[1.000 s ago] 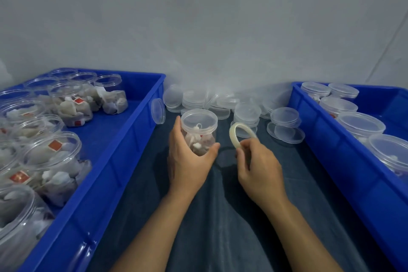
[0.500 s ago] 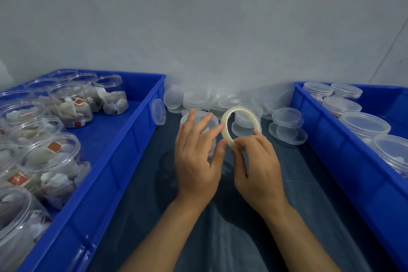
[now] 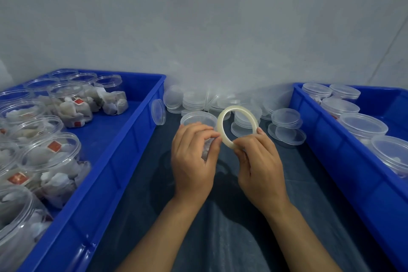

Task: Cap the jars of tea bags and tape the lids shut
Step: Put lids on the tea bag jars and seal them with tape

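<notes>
At the centre of the frame, the right hand (image 3: 259,161) grips a thin roll of clear tape (image 3: 237,126) by its lower edge, holding it upright. The left hand (image 3: 194,157) pinches at the roll's left rim, fingers curled. Just behind the left hand, a capped jar of tea bags (image 3: 198,120) stands on the dark tabletop (image 3: 220,238), between two blue bins (image 3: 123,161).

Blue trays (image 3: 123,152), dark cloth (image 3: 231,234), wall (image 3: 209,24)

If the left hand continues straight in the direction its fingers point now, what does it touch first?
Probably the tape roll: the left hand points its fingertips right, at the roll's near edge. They look almost touching; depth is unclear.
</notes>
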